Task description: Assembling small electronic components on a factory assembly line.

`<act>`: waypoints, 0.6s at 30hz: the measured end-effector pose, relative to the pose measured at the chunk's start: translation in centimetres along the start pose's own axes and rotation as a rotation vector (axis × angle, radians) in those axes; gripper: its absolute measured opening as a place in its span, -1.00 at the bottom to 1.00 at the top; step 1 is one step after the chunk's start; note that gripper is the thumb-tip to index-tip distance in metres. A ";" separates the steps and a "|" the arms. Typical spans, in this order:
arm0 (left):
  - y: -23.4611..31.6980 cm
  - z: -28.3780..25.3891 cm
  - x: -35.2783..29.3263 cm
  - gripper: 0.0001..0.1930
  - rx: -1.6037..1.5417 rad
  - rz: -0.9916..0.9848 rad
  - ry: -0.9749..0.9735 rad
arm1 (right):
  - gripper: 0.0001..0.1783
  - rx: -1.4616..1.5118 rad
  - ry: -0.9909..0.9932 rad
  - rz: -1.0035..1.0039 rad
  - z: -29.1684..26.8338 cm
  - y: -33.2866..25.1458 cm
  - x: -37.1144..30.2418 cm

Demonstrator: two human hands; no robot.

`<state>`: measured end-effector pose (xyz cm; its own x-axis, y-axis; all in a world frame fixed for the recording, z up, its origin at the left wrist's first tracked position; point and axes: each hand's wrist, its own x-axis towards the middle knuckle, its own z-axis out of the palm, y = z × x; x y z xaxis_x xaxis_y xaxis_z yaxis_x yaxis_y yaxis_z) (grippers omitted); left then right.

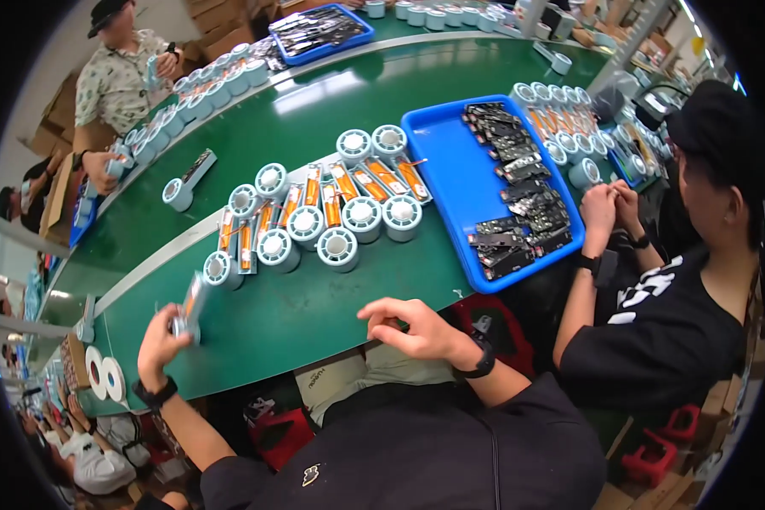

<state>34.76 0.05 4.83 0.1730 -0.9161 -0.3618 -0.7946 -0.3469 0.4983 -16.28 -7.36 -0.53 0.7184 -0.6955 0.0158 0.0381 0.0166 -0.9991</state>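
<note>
My left hand (161,338), at the left part of the green bench, is closed round a light-blue handheld fan housing (193,304), tilted upward and blurred by motion. An orange strip shows in its handle. My right hand (412,330) hovers near the bench's front edge with fingers loosely bent and apart, nothing in them. Beyond both hands lies a cluster of similar fan housings (337,249), with round slotted heads and orange batteries in open handles. To their right, a blue tray (450,191) holds several black circuit boards (518,183).
A single fan housing (178,194) lies on the green conveyor belt (255,140). More housings (200,106) line its far side, where a person in a patterned shirt (123,81) works. Close on my right sits a co-worker in black (654,314). White tape rolls (104,374) stand at the left.
</note>
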 end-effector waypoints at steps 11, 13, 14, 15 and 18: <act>18.0 13.8 -1.3 -0.55 0.452 0.729 0.313 | -0.70 -1.406 0.498 0.181 -10.6 -5.8 -2.7; 17.9 14.7 -0.5 -0.46 0.396 0.769 0.312 | -0.72 -1.402 0.493 0.174 -10.4 -5.3 -2.2; 17.7 15.1 0.5 -0.46 0.393 0.727 0.313 | -0.73 -1.409 0.537 0.182 -10.5 -5.0 -2.1; 17.2 15.3 1.0 -0.40 0.309 0.776 0.344 | -0.75 -1.465 0.550 0.189 -11.0 -5.1 -2.0; 15.7 15.9 0.7 -0.32 0.126 0.736 0.395 | -0.81 -1.450 0.650 0.059 -12.6 -4.5 -2.6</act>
<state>13.14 -2.83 -0.15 -0.2419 -0.9107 0.3349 -0.8393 0.3696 0.3987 -27.10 -14.64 3.43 0.2743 -0.9002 0.3384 -0.9164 -0.3513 -0.1918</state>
